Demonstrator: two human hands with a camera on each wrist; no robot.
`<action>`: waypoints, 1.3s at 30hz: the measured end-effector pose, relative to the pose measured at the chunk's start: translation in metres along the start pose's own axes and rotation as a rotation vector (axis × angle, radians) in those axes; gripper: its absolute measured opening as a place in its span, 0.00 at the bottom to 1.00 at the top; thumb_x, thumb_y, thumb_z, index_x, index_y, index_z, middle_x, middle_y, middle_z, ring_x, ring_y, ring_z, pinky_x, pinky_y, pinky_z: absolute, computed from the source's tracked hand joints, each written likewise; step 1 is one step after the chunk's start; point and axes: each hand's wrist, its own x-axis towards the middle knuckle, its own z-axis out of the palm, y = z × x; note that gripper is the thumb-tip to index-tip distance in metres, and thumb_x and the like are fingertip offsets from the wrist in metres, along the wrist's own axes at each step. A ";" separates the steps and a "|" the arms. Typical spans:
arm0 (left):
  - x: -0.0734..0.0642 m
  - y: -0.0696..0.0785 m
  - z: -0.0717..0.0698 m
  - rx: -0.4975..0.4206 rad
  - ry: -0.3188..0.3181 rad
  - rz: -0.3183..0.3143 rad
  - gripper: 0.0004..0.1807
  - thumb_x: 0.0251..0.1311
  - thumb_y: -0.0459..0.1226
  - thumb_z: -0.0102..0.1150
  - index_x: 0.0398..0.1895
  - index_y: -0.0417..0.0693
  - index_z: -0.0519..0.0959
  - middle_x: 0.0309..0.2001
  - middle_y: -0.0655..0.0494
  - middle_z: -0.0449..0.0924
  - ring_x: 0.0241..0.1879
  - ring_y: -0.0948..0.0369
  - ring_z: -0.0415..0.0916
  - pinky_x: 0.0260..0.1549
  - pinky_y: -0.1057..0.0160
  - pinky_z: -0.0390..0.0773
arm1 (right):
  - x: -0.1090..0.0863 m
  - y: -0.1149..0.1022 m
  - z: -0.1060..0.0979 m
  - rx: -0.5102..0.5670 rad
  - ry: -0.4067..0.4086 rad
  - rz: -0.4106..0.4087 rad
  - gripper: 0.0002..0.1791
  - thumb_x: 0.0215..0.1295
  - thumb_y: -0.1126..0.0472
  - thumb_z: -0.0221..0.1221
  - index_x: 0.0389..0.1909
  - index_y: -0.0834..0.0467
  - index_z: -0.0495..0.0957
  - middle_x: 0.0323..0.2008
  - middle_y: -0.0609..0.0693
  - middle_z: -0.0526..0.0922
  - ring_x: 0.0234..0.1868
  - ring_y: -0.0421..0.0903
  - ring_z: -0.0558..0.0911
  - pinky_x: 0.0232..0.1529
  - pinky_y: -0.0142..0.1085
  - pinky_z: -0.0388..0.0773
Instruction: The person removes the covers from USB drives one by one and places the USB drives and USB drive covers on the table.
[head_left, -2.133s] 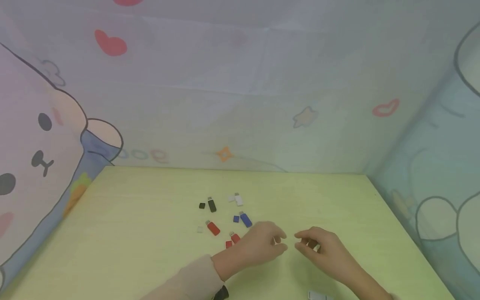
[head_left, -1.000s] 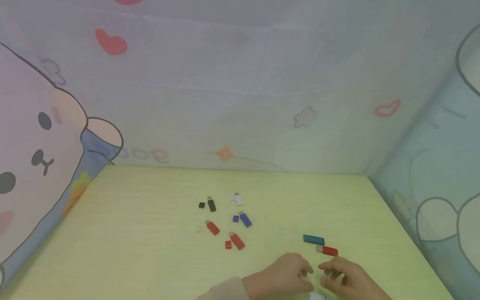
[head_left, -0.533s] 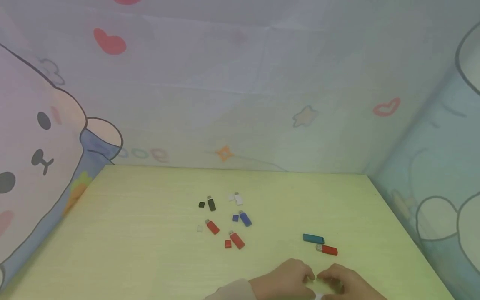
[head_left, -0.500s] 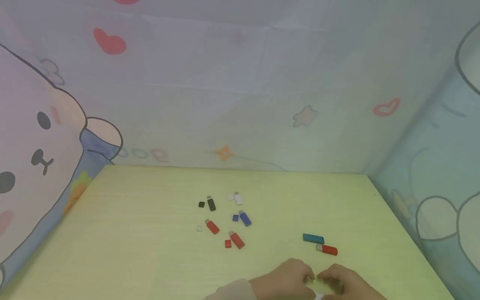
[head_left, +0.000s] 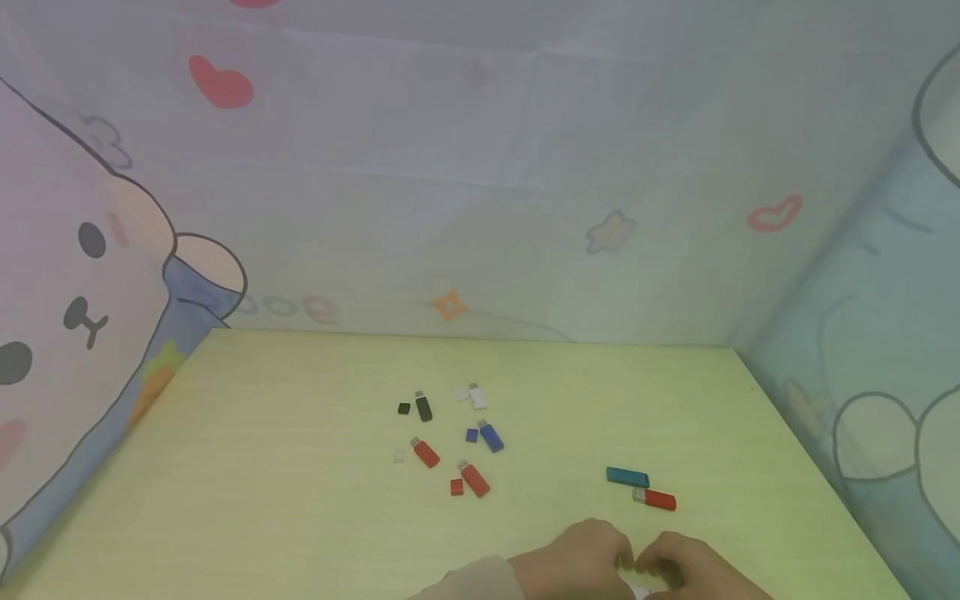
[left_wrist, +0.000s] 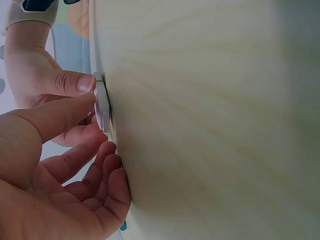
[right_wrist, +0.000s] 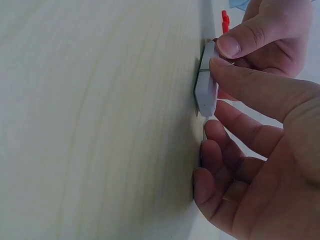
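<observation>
Near the table's front edge, my left hand (head_left: pixel 585 562) and my right hand (head_left: pixel 697 567) meet over a white USB stick (head_left: pixel 641 592), mostly hidden by the fingers in the head view. In the left wrist view the stick (left_wrist: pixel 103 107) lies low along the tabletop, with a seam across it. My left thumb and fingers pinch one end. At the other end, my right thumb and fingers hold it, as the right wrist view shows on the white stick (right_wrist: pixel 206 92). Behind the hands lie a teal USB stick (head_left: pixel 627 477) and an uncapped red USB stick (head_left: pixel 655 499).
Left of centre lie several uncapped USB sticks: black (head_left: pixel 423 407), white (head_left: pixel 478 397), blue (head_left: pixel 491 437) and two red ones, a farther red stick (head_left: pixel 427 453) and a nearer red stick (head_left: pixel 475 480). Small caps sit beside them. A printed cloth (head_left: pixel 480 167) rises behind the table (head_left: pixel 300 517).
Both hands have come from mid-table toward the front edge, baring the teal and red sticks. They have closed together on the white USB stick there. The sticks at left have not moved.
</observation>
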 end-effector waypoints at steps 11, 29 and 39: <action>-0.002 0.008 0.001 0.026 -0.016 -0.064 0.05 0.50 0.38 0.68 0.31 0.51 0.85 0.26 0.70 0.77 0.26 0.72 0.69 0.29 0.73 0.72 | 0.001 -0.002 0.005 0.037 -0.013 0.084 0.15 0.59 0.56 0.65 0.43 0.61 0.79 0.38 0.48 0.79 0.39 0.49 0.73 0.43 0.48 0.74; -0.006 0.005 -0.001 -0.076 0.040 -0.063 0.03 0.47 0.35 0.65 0.20 0.47 0.82 0.22 0.65 0.78 0.23 0.69 0.69 0.25 0.73 0.72 | -0.002 -0.017 0.002 0.053 -0.022 0.036 0.12 0.61 0.54 0.64 0.38 0.58 0.77 0.35 0.48 0.80 0.36 0.49 0.74 0.38 0.42 0.74; -0.013 -0.005 -0.020 0.098 0.141 0.113 0.03 0.49 0.36 0.65 0.28 0.49 0.86 0.22 0.68 0.78 0.24 0.73 0.67 0.28 0.77 0.69 | 0.005 -0.029 -0.006 -0.067 0.028 -0.140 0.10 0.62 0.51 0.63 0.39 0.52 0.80 0.35 0.42 0.81 0.36 0.39 0.76 0.37 0.33 0.75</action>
